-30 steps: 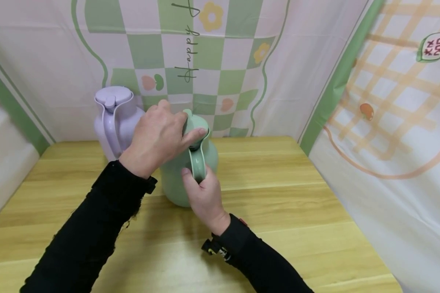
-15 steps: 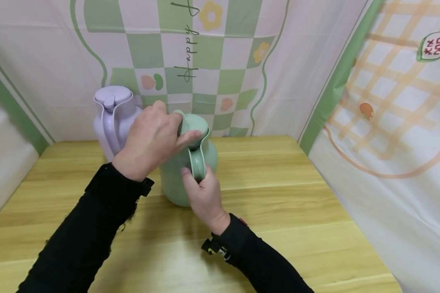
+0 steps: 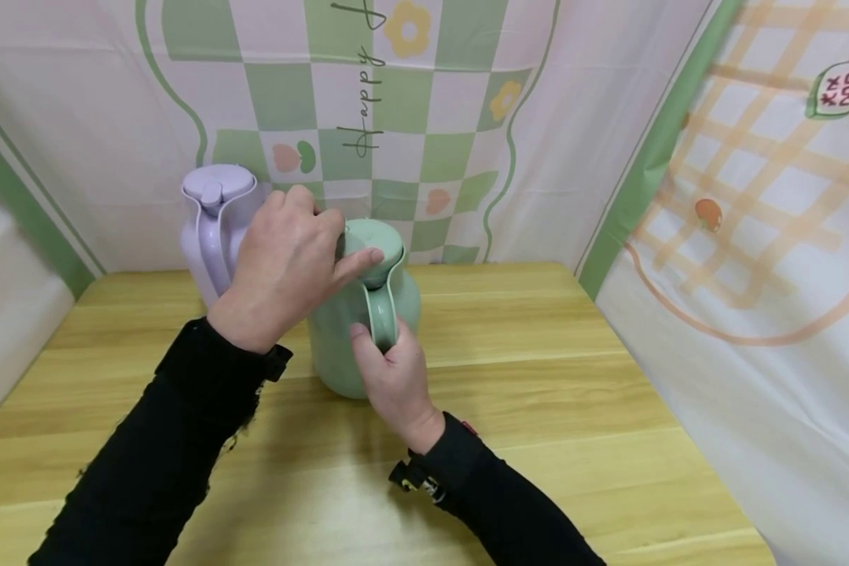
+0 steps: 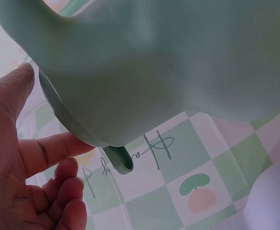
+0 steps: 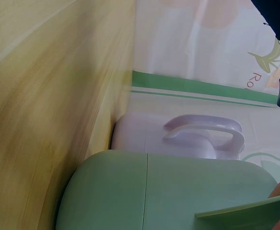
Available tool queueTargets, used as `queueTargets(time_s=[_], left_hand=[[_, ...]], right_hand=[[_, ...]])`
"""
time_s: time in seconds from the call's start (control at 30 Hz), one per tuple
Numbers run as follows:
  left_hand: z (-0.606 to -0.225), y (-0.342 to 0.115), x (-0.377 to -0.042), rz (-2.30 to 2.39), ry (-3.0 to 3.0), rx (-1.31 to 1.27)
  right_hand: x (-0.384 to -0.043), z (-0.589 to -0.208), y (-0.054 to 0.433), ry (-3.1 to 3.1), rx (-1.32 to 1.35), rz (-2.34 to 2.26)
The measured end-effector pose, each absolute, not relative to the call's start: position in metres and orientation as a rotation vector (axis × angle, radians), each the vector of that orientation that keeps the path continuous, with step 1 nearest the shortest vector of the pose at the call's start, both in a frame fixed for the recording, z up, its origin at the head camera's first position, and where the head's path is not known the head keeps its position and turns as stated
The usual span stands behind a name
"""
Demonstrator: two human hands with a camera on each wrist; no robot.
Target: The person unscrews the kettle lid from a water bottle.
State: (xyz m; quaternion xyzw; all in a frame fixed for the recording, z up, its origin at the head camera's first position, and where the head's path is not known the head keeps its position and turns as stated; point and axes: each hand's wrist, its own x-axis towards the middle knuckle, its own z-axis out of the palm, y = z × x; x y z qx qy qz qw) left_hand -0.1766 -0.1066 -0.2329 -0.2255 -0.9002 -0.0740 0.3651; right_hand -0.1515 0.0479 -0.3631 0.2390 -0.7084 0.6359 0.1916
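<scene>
A pale green thermos jug (image 3: pixel 336 354) stands upright on the table, its handle (image 3: pixel 382 306) toward me. My right hand (image 3: pixel 396 381) grips that handle, thumb on the near side. Up at the top, my left hand (image 3: pixel 283 259) holds the round green lid (image 3: pixel 376 236) between thumb and index finger. In the left wrist view, the thumb and index finger of the left hand (image 4: pixel 15 139) meet the lid's edge, the other fingers curled below. A small green tab (image 4: pixel 120 160) juts out beside the index fingertip. The right wrist view shows the jug's side (image 5: pixel 178 187) close up.
A lilac jug (image 3: pixel 215 236) with its lid on stands behind and left of the green one, partly hidden by my left hand. The wood-grain table (image 3: pixel 538 393) runs back to a checkered cloth (image 3: pixel 276 94), with a patterned cloth (image 3: pixel 750 196) along the right.
My left hand has shifted left and turned slightly, and the lid's tab has swung leftward with it, now hidden behind the fingers. The right hand and the jug's body have stayed put.
</scene>
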Motion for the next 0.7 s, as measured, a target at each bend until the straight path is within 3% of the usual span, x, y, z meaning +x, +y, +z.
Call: queueTargets(time_s=[0.2,0.43,0.7], left_hand=[[-0.231,-0.108,-0.181,-0.168,-2.322,-0.632],[-0.225,-0.110,-0.197,-0.346,-2.552,-0.960],[-0.225,-0.112,-0.204,-0.294,-2.720,-0.952]], right_hand=[[-0.152,-0.363,0.048,-1.987,0.679,1.790],[-0.153,-0.363,0.048,-1.953,0.743,1.809],[-0.151,-0.361,0.048,-1.963,0.717,1.818]])
